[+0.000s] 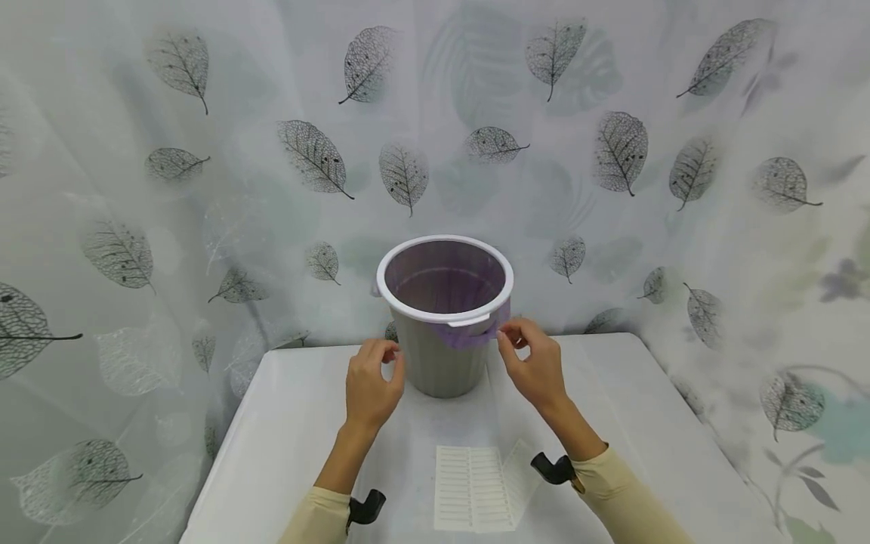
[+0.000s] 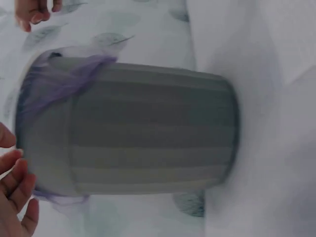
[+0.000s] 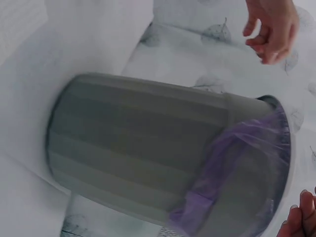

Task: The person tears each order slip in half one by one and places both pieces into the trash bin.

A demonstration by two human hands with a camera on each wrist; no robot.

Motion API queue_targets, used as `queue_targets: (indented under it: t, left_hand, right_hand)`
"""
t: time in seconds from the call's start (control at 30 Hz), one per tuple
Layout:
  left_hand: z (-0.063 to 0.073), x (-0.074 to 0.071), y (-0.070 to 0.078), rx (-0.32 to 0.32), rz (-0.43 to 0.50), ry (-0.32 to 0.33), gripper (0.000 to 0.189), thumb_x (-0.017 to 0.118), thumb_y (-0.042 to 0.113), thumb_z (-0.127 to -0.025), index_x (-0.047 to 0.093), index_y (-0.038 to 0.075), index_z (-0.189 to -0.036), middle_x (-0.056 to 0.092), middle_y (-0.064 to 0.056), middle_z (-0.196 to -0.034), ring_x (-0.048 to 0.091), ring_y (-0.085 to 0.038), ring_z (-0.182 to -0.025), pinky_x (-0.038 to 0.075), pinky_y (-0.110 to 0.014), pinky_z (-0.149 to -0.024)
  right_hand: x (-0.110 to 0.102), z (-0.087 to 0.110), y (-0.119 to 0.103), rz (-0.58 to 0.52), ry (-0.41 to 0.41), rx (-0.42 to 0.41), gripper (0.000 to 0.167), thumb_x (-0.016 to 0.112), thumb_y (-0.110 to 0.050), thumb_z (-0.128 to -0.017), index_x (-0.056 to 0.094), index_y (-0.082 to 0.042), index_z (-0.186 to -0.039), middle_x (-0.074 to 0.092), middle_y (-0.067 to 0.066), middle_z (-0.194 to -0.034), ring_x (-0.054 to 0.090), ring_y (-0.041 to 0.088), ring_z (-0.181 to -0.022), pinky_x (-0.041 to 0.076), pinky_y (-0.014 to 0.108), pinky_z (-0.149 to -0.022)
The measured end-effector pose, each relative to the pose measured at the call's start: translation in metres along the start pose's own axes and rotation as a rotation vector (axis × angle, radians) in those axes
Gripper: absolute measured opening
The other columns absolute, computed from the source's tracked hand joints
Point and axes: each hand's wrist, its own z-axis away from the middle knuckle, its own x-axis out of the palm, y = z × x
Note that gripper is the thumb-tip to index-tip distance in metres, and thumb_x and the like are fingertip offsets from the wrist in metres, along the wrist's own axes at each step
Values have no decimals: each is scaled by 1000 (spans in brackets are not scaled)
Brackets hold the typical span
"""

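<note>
A grey ribbed trash can (image 1: 442, 363) stands upright on the table, ringed by a white rim (image 1: 386, 291). Inside it is a thin purple trash bag (image 1: 465, 336), whose edge hangs over the outside below the rim, mostly on the right. My left hand (image 1: 372, 381) is beside the can's left front with loosely bent fingers, holding nothing. In the left wrist view, the left hand's fingers (image 2: 19, 190) are right at the rim. My right hand (image 1: 537, 366) is by the right side, thumb and fingertips close to the bag's edge. The left wrist view shows that hand (image 2: 37, 12) apart from the bag.
White sheets of label strips (image 1: 472, 487) lie on the white table (image 1: 299, 423) in front of the can, one slanted at the right. A leaf-patterned curtain (image 1: 442, 113) hangs behind and around the table. Each wrist wears a black mount.
</note>
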Motion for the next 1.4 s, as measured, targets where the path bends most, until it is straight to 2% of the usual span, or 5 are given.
queue_targets:
  t: [0.23,0.63,0.93,1.2,1.4]
  left_hand:
    - [40,9,-15,5,-56,-107,12,73,5,-86,70,6,-97,64,-3,-84,59,-20,-77,49,-39,-66]
    - [85,26,-19,14,-91,-246,25,84,4,-79,72,9,-101,68,0,-89,64,-17,-79,52,-38,-67]
    - [121,43,-22,-44,-92,-442,24,84,6,-79,73,9,-100,72,-1,-101,68,-21,-87,55,-40,-72]
    - [137,54,-27,-112,-162,-527,28,89,11,-77,76,8,-102,72,-2,-104,68,-25,-94,56,-44,-75]
    - [144,57,-24,-72,-240,-596,59,96,33,-71,75,4,-118,63,-12,-113,60,-29,-98,53,-41,-74]
  right_hand:
    - [2,26,3,21,-25,71,9,73,1,-91,71,-4,-98,67,-5,-79,61,13,-70,52,32,-64]
    - [17,72,9,9,-83,150,15,76,4,-88,71,-7,-96,64,-11,-77,60,9,-69,54,35,-61]
    - [26,116,12,44,-97,252,19,77,5,-86,71,-12,-94,62,-17,-75,59,4,-68,54,29,-62]
    - [31,143,10,41,-144,333,17,76,4,-87,72,-11,-95,62,-18,-75,59,3,-68,55,31,-62]
    - [36,160,12,66,-187,411,15,76,3,-87,72,-8,-95,62,-20,-76,59,2,-69,54,29,-64]
